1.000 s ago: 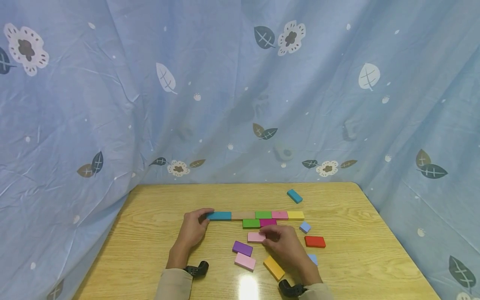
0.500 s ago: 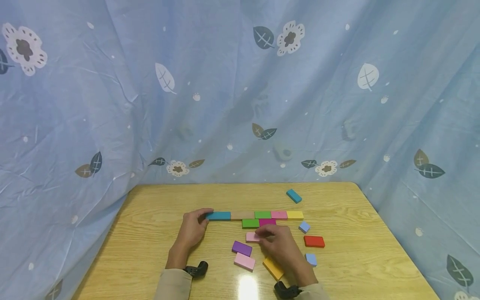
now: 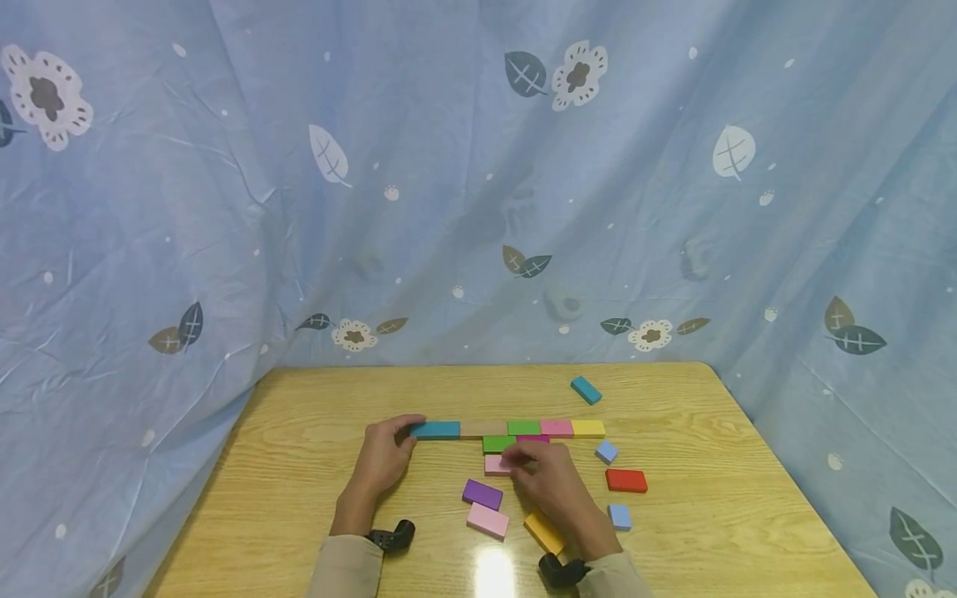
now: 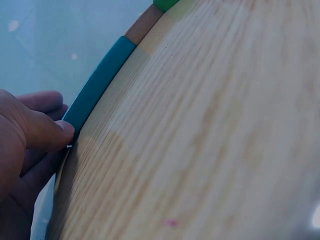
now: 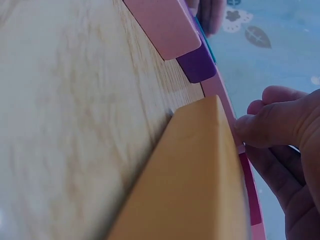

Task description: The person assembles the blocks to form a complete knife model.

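Note:
My left hand [image 3: 386, 453] grips the left end of a teal-blue block [image 3: 437, 431], thumb on the near side and fingers behind. That block begins a long row, followed by a wooden block [image 3: 483, 429], a green block, a pink block and a yellow block [image 3: 589, 429]. In front of the row sit a second green block [image 3: 498, 445] and a magenta block [image 3: 534, 438]. My right hand [image 3: 552, 480] pinches the right part of a light pink block [image 3: 497, 465], which lies right at the near side of that green block. In the right wrist view, the thumb presses the light pink block's side [image 5: 226, 105].
A purple block [image 3: 482, 495], another light pink block [image 3: 488, 522] and an orange block [image 3: 544, 532] lie nearest the person. To the right are a red block [image 3: 626, 481] and two small light-blue blocks [image 3: 620, 517]. Another teal block [image 3: 586, 390] lies farther back, before the curtain [image 3: 449, 208].
My right hand has slid the light pink block left and away from me, up close to the green and magenta blocks. The left hand stays on the teal-blue block.

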A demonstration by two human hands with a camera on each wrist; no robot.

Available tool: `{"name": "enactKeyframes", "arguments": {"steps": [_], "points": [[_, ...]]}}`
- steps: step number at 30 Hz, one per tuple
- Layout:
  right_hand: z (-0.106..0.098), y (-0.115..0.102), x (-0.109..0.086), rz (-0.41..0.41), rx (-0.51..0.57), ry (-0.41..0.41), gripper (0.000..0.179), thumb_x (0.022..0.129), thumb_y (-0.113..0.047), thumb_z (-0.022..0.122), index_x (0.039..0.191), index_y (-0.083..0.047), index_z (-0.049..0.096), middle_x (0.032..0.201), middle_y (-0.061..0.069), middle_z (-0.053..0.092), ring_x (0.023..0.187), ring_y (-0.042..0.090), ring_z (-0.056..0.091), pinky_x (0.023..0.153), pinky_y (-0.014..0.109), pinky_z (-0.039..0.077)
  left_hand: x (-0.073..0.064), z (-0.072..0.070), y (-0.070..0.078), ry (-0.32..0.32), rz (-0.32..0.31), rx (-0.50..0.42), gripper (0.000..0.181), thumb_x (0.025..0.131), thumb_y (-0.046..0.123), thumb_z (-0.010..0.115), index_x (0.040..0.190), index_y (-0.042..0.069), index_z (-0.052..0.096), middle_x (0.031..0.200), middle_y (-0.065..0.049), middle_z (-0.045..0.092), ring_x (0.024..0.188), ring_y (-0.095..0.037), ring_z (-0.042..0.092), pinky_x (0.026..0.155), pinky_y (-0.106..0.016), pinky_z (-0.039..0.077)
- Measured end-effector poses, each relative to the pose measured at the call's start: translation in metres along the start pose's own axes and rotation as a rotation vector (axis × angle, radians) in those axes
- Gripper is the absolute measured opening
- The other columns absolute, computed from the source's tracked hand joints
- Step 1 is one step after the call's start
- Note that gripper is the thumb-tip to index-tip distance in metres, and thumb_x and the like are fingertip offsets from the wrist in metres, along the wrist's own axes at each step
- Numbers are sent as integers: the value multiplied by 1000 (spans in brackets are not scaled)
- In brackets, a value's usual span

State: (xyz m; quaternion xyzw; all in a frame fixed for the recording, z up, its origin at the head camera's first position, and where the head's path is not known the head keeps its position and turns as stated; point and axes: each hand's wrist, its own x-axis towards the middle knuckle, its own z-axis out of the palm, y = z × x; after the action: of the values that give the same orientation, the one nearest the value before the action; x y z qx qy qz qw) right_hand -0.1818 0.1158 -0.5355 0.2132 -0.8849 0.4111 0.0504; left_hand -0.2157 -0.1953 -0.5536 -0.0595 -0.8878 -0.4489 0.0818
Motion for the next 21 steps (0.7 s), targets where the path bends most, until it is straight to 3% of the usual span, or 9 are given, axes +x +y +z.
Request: {"name": "enactKeyframes", "arguments": {"steps": [14, 21], "points": [[3, 1, 4, 4, 22, 25, 24, 92, 5, 81, 105, -14, 82, 101, -5, 83, 98, 11, 79, 89, 28, 68, 1, 0, 0, 3, 10, 6, 38, 99, -9, 72, 132, 8, 79, 137, -13, 77, 138, -38, 68, 121, -55, 54], [4, 2, 4, -24, 21, 36, 27, 90, 9, 81, 105, -13, 82, 101, -4, 83, 97, 18, 80, 89, 29, 69, 1, 0, -1, 3, 10, 7, 39, 98, -9, 73, 132, 8, 79, 138, -13, 77, 139, -38, 67, 121, -55, 54]]}}
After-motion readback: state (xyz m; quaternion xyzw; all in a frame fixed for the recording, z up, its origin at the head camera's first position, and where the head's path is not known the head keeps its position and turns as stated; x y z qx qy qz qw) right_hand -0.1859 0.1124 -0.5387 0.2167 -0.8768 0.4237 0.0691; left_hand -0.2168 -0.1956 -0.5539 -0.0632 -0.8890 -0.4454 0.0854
